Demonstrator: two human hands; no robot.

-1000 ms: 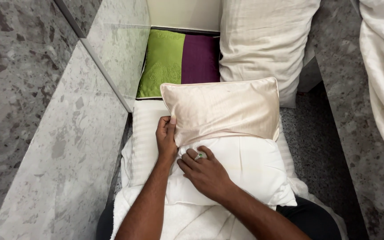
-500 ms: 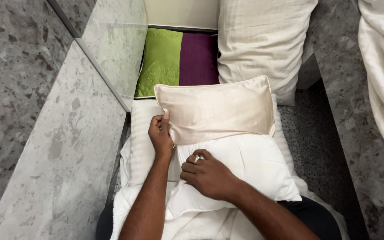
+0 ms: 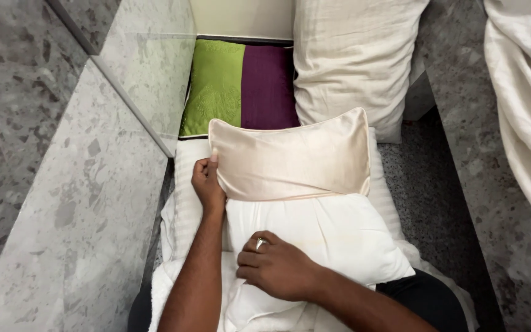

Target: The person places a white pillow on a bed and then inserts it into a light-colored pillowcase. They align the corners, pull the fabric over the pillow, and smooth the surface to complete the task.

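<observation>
Our left hand [image 3: 208, 183] pinches the cream cover's [image 3: 290, 157] edge; our right hand [image 3: 276, 266] clenches the white pillow [image 3: 327, 237] half inside it. Judged soft, light, slippery: grip seams.

Green-purple cushion [image 3: 241, 86] (behind), cream pillow [image 3: 354, 58].
</observation>
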